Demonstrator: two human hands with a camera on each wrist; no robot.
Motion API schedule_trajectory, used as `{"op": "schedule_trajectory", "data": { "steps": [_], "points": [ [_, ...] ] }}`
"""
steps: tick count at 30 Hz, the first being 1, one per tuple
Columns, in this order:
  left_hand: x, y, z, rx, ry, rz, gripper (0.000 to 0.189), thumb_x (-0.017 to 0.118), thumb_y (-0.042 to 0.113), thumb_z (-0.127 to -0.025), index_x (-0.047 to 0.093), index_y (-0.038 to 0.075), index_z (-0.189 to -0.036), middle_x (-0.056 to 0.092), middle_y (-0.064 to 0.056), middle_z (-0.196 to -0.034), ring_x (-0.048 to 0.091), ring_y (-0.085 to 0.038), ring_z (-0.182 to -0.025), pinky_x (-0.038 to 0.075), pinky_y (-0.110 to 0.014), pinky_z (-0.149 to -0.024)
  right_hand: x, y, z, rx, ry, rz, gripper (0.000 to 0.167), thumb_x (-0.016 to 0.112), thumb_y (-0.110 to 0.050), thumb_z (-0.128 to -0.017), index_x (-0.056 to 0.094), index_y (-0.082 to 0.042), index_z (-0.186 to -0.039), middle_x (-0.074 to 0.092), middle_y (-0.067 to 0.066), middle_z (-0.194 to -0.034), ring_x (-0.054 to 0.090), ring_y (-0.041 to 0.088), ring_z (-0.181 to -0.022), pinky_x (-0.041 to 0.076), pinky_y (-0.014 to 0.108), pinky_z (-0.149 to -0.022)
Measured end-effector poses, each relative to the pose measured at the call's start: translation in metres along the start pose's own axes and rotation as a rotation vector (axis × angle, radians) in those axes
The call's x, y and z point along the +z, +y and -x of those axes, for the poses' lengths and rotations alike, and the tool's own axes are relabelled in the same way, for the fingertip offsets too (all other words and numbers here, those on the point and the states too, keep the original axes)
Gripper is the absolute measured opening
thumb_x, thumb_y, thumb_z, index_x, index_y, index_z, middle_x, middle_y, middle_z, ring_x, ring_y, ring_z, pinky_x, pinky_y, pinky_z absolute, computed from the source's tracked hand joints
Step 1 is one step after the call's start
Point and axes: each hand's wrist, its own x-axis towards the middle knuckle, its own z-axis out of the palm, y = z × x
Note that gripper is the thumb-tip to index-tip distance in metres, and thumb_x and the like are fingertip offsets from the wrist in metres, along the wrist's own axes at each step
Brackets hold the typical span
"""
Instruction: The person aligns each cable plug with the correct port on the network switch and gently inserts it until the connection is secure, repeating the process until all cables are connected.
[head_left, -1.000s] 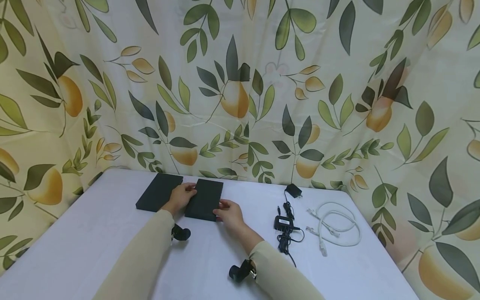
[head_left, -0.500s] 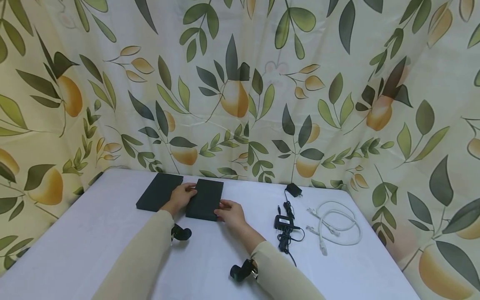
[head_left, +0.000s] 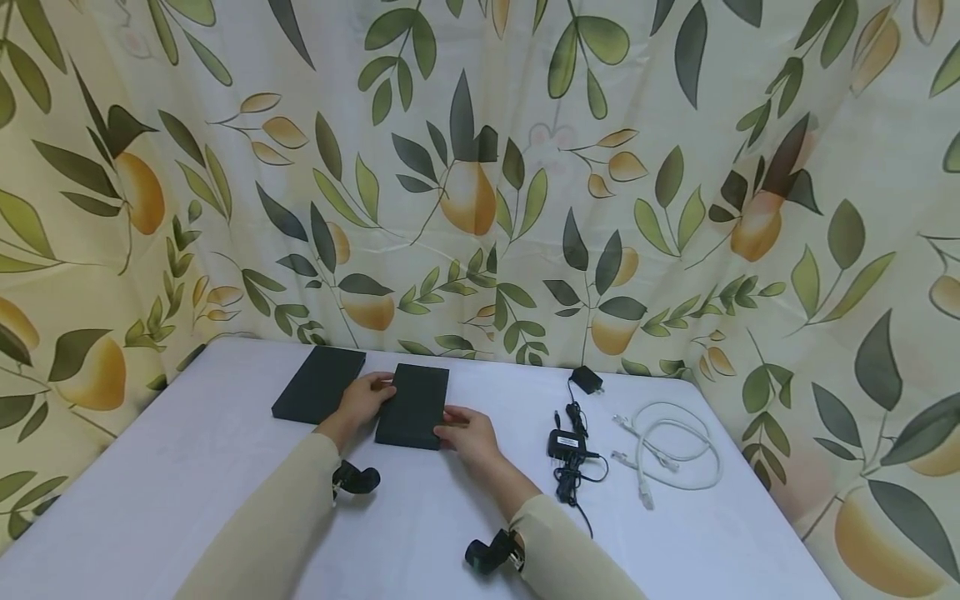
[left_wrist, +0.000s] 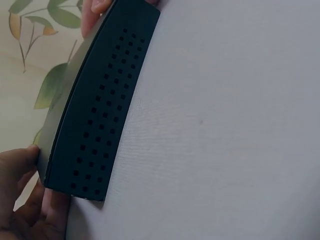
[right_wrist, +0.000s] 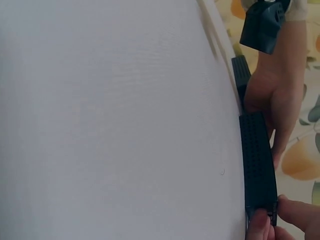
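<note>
A flat black box [head_left: 412, 407] with rows of small square vent holes along its near side lies between both hands. My left hand [head_left: 365, 398] holds its left edge; in the left wrist view, the thumb [left_wrist: 22, 159] is on top and fingers [left_wrist: 56, 212] reach below the edge. On the opposite edge, my right hand [head_left: 468, 432] pinches the box near its front corner, which the right wrist view shows with thumb and fingertips [right_wrist: 259, 222] around that corner. A second, larger black box [head_left: 318, 383] lies flat to the left, just beyond the left hand.
On the right of the white-covered table [head_left: 405, 533] lie a black power adapter [head_left: 567, 445] with bundled cord, a smaller black plug adapter [head_left: 587, 381] and a coiled white network cable [head_left: 678, 458]. A leaf-and-fruit patterned curtain [head_left: 480, 208] hangs behind the table.
Between both hands, the smaller black box has shifted slightly to the right and nearer to me. The larger box and the cables have stayed put.
</note>
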Motion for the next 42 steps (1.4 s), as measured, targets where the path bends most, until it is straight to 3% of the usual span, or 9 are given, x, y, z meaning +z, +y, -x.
{"op": "schedule_trajectory", "data": {
  "steps": [10, 23, 34, 42],
  "points": [
    [0.001, -0.005, 0.009, -0.004, -0.022, 0.038, 0.04, 0.061, 0.014, -0.097, 0.056, 0.004, -0.136, 0.062, -0.019, -0.126, 0.061, -0.027, -0.1, 0.055, -0.031, -0.079, -0.004, 0.003, 0.013, -0.001, -0.02, -0.011, 0.047, 0.069, 0.003, -0.087, 0.056, 0.007, -0.132, 0.061, 0.022, -0.124, 0.066, 0.017, -0.092, 0.06, 0.032, -0.079],
    [0.004, -0.006, 0.028, 0.012, -0.017, 0.027, 0.039, 0.064, 0.016, -0.096, 0.059, 0.004, -0.133, 0.065, -0.017, -0.121, 0.062, -0.019, -0.082, 0.054, -0.027, -0.069, -0.011, 0.006, 0.033, 0.001, -0.027, -0.043, 0.048, 0.069, 0.005, -0.085, 0.057, 0.008, -0.131, 0.062, 0.023, -0.124, 0.068, 0.016, -0.089, 0.061, 0.032, -0.078],
    [0.012, -0.007, 0.042, -0.004, -0.037, 0.119, 0.039, 0.064, 0.011, -0.095, 0.059, 0.003, -0.132, 0.064, -0.018, -0.122, 0.061, -0.02, -0.089, 0.056, -0.027, -0.068, -0.018, 0.005, 0.05, 0.028, -0.015, -0.04, 0.049, 0.071, 0.006, -0.084, 0.057, 0.008, -0.131, 0.063, 0.022, -0.121, 0.069, 0.015, -0.087, 0.061, 0.031, -0.076],
    [0.017, -0.008, 0.05, -0.007, -0.031, 0.107, 0.039, 0.065, 0.013, -0.095, 0.059, 0.006, -0.133, 0.064, -0.016, -0.124, 0.063, -0.022, -0.097, 0.058, -0.028, -0.071, -0.021, 0.006, 0.059, 0.04, -0.001, -0.029, 0.05, 0.072, 0.006, -0.081, 0.059, 0.006, -0.129, 0.064, 0.019, -0.118, 0.068, 0.015, -0.088, 0.061, 0.029, -0.075]
  ]
}}
